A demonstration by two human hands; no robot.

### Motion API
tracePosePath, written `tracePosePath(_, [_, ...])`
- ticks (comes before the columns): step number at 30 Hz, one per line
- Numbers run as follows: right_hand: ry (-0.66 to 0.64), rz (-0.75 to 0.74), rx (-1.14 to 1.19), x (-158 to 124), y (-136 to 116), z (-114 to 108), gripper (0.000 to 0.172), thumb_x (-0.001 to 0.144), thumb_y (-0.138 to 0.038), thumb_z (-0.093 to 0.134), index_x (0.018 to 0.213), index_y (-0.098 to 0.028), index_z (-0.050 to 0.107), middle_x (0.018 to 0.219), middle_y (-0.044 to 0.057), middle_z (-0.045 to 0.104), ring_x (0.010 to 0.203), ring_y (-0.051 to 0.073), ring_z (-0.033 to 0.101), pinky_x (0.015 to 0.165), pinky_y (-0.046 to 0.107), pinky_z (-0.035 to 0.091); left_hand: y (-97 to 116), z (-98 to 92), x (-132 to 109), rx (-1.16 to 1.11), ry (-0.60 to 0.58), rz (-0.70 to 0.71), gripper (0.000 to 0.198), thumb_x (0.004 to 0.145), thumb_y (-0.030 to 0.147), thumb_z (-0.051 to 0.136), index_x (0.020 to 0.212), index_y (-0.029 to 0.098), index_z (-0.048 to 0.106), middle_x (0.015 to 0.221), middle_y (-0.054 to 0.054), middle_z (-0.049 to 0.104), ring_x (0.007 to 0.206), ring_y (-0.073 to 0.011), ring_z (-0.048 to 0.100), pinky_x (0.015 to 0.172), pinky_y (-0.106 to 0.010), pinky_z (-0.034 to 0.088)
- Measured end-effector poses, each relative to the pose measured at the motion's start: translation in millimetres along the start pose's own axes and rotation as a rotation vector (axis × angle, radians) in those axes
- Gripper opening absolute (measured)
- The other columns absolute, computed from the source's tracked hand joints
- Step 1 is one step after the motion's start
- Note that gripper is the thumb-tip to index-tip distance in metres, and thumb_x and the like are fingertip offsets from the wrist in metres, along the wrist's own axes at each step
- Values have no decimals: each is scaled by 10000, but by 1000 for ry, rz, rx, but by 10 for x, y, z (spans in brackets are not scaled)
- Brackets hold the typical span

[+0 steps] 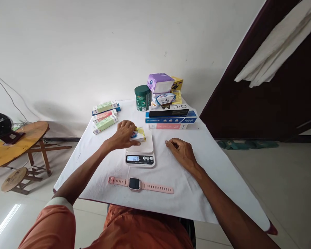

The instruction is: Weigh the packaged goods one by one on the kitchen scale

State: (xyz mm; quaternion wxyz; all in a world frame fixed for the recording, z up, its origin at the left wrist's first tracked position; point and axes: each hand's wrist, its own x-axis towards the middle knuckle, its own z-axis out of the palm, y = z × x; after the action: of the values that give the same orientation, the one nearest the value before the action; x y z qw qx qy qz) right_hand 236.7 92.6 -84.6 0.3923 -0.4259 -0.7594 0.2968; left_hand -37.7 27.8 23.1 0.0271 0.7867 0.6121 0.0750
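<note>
A white digital kitchen scale (140, 160) stands mid-table, its lit display reading what looks like 363. A small yellow-and-white box (140, 135) is on its platform. My left hand (124, 133) is closed around the box's left side, fingers behind and thumb in front, hiding part of it. To the right of the scale, my right hand (181, 151) rests on the white cloth with curled fingers and nothing visible in them. A smartwatch with a pink strap (134, 184) lies stretched out in front of the scale.
Several slim boxes (105, 123) lie at the back left. At the back right, a purple tissue pack (160, 83) tops stacked boxes (171, 120), beside a dark green canister (142, 98). A low wooden table (36, 133) with a black fan (0, 124) stands left.
</note>
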Motion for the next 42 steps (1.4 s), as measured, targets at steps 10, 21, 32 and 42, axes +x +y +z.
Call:
tracePosePath(10, [-8,4,8,11,9,-3,366,921,-469,541,644,-231,529,653,15,592,603,167,494,615,315,402,98,247,61,42,-74,35,494,797,505,811,1146,217,612,1239,-132,569,1236,-351,476,1110,-542,353])
tracePosePath(21, [4,24,14,15,7,15,368,905,-472,543,632,-233,481,632,1,535,605,159,466,615,311,385,41,-721,-86,-116,435,-23,921,839,787,645,1564,294,364,1509,-112,462,1410,-343,423,1143,-506,398])
tracePosePath(32, [12,4,35,35,41,30,358,898,-444,536,622,-234,449,636,-1,523,612,155,467,636,310,378,126,-159,-39,-39,31,-5,716,827,604,767,1405,251,533,1359,-128,595,1312,-355,496,1114,-534,394])
tracePosePath(42, [12,-44,46,66,65,32,332,906,-403,530,633,-230,453,650,2,561,621,152,495,650,300,385,161,-121,158,-21,-96,18,456,860,399,759,1253,233,597,1214,-97,666,1100,-300,619,946,-448,469])
